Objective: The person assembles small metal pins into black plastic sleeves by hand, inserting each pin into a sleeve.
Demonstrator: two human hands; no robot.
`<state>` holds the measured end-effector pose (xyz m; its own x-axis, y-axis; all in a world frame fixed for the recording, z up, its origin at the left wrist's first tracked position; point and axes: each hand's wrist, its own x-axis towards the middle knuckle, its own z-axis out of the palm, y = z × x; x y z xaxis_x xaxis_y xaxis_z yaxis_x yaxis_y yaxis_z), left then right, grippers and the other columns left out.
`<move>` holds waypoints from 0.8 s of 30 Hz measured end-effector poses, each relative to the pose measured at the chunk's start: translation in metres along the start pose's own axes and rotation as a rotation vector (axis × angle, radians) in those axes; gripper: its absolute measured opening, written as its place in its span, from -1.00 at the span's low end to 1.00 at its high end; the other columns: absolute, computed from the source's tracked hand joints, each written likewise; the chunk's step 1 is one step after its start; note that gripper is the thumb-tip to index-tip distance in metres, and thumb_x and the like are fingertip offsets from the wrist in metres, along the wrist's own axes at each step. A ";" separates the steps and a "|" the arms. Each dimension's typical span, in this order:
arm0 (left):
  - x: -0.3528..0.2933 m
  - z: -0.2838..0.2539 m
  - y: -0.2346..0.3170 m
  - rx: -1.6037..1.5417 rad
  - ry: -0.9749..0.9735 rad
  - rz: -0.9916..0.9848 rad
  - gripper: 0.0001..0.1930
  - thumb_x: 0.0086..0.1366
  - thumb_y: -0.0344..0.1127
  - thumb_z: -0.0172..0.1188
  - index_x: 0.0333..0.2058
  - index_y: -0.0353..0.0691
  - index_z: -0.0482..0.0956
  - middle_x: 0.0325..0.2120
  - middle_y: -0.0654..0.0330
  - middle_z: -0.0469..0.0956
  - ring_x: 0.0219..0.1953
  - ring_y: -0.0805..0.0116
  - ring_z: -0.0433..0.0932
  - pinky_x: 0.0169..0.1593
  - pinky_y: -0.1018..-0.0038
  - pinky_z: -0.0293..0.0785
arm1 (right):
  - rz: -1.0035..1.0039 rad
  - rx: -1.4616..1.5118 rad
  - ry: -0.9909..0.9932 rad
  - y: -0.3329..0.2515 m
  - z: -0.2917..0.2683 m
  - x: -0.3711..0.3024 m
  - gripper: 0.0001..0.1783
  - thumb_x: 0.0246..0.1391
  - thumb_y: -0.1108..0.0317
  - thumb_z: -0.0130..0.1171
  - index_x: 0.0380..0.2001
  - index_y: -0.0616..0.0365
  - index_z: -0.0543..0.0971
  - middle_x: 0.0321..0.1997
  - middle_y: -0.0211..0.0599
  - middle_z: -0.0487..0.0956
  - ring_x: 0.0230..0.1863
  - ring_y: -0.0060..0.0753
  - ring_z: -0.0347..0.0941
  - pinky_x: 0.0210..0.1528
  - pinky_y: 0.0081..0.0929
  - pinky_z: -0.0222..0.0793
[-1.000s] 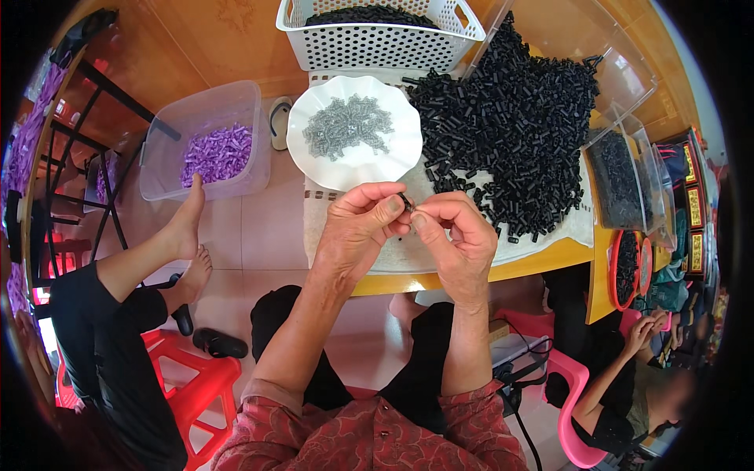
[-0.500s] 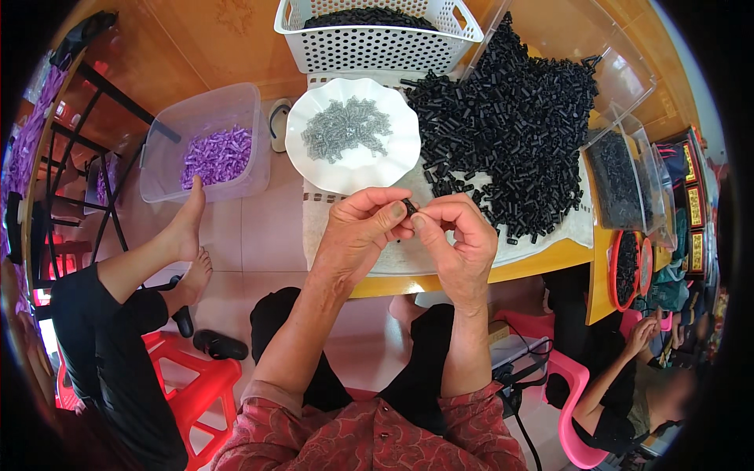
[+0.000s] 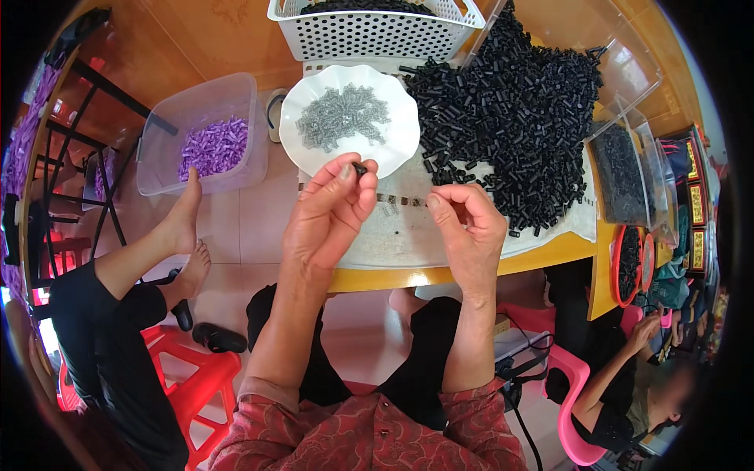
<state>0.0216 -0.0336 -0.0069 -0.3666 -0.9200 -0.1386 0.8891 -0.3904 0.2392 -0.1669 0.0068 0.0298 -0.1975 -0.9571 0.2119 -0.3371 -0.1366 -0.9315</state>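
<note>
Pinching a small black piece (image 3: 359, 169) near its end, my left hand (image 3: 334, 212) sits palm up just below the plate, thumb and forefinger clenched on it. The piece lies at about twelve o'clock from my wrist, over the plate's near rim. My right hand (image 3: 471, 228) hangs at about four o'clock from it, well apart, thumb and forefinger tips close together; I cannot tell whether they grip something tiny.

At twelve o'clock stands the white wavy plate (image 3: 404, 145), with a heap of clear pieces (image 3: 338, 110) on it. Beyond it, also at twelve, is a white basket (image 3: 361, 43) full of holes, with black pieces inside. A wide black pile (image 3: 503, 118) spreads at one o'clock over the pale cloth (image 3: 377, 251) on the wooden table (image 3: 534, 257).

Toward two o'clock a clear box (image 3: 646, 169) holds dark pieces, and at three there is a red-rimmed tray (image 3: 616, 275). Around ten o'clock, off the table, a see-through tub (image 3: 157, 149) holds purple pieces (image 3: 212, 147). Another person (image 3: 628, 392) sits at four o'clock; a red stool (image 3: 184, 377) stands at eight.
</note>
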 end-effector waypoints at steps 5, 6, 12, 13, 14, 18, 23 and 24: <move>-0.002 0.005 0.006 0.037 0.020 0.046 -0.78 0.34 -0.49 0.12 -0.05 -0.39 0.49 -0.14 -0.05 0.57 -0.17 0.28 0.62 -0.08 0.45 0.63 | -0.059 -0.184 -0.079 -0.001 0.006 0.000 -0.95 0.03 0.59 0.24 -0.39 0.26 0.59 -0.45 -0.36 0.52 -0.51 -0.61 0.44 -0.47 -0.63 0.33; -0.002 0.006 0.006 0.035 0.021 0.048 -0.78 0.34 -0.49 0.12 -0.05 -0.39 0.49 -0.14 -0.05 0.57 -0.17 0.28 0.62 -0.08 0.45 0.63 | -0.066 -0.193 -0.094 -0.002 0.008 0.000 -0.95 0.01 0.60 0.23 -0.41 0.25 0.58 -0.47 -0.29 0.51 -0.54 -0.52 0.44 -0.50 -0.56 0.33; -0.005 0.006 0.004 0.097 0.079 0.049 -0.76 0.33 -0.50 0.12 -0.04 -0.39 0.50 -0.16 -0.04 0.58 -0.17 0.25 0.62 -0.08 0.44 0.63 | -0.106 -0.326 -0.104 0.014 0.007 -0.001 -0.93 -0.03 0.60 0.23 -0.42 0.22 0.60 -0.45 -0.24 0.54 -0.55 -0.44 0.47 -0.50 -0.49 0.35; -0.005 0.006 0.004 0.100 0.075 0.050 -0.76 0.33 -0.50 0.13 -0.04 -0.39 0.50 -0.16 -0.04 0.58 -0.17 0.25 0.62 -0.08 0.44 0.63 | -0.108 -0.333 -0.102 0.014 0.002 0.001 -0.93 -0.03 0.60 0.23 -0.42 0.22 0.60 -0.45 -0.24 0.54 -0.55 -0.44 0.47 -0.50 -0.49 0.35; -0.005 0.007 0.005 0.103 0.070 0.051 -0.76 0.33 -0.50 0.13 -0.04 -0.39 0.50 -0.17 -0.04 0.59 -0.18 0.25 0.62 -0.08 0.43 0.63 | -0.089 -0.346 -0.030 0.014 -0.004 0.003 -0.93 -0.02 0.60 0.23 -0.41 0.23 0.60 -0.45 -0.24 0.54 -0.55 -0.44 0.47 -0.50 -0.50 0.35; -0.005 0.009 0.003 0.107 0.064 0.041 -0.77 0.33 -0.50 0.13 -0.05 -0.39 0.51 -0.18 -0.04 0.59 -0.19 0.26 0.63 -0.09 0.43 0.63 | -0.059 -0.377 0.141 0.019 -0.021 0.009 -0.93 -0.01 0.60 0.24 -0.39 0.26 0.61 -0.45 -0.23 0.54 -0.57 -0.44 0.46 -0.51 -0.52 0.35; -0.005 0.011 -0.001 0.180 0.091 0.012 -0.78 0.33 -0.49 0.14 -0.06 -0.39 0.53 -0.21 -0.03 0.60 -0.22 0.27 0.63 -0.12 0.44 0.63 | -0.083 -0.402 0.156 0.021 -0.027 0.010 -0.93 -0.01 0.60 0.25 -0.39 0.27 0.60 -0.44 -0.23 0.55 -0.58 -0.44 0.46 -0.51 -0.53 0.36; -0.005 0.012 -0.002 0.178 0.089 0.008 -0.78 0.33 -0.49 0.14 -0.06 -0.39 0.53 -0.21 -0.03 0.60 -0.22 0.27 0.63 -0.12 0.44 0.63 | -0.086 -0.405 0.153 0.022 -0.027 0.010 -0.92 -0.01 0.60 0.25 -0.39 0.27 0.60 -0.44 -0.23 0.55 -0.58 -0.44 0.46 -0.51 -0.53 0.36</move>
<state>0.0182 -0.0289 0.0049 -0.3276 -0.9192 -0.2184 0.8265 -0.3908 0.4053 -0.2015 0.0016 0.0191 -0.2766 -0.8938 0.3530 -0.6859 -0.0737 -0.7240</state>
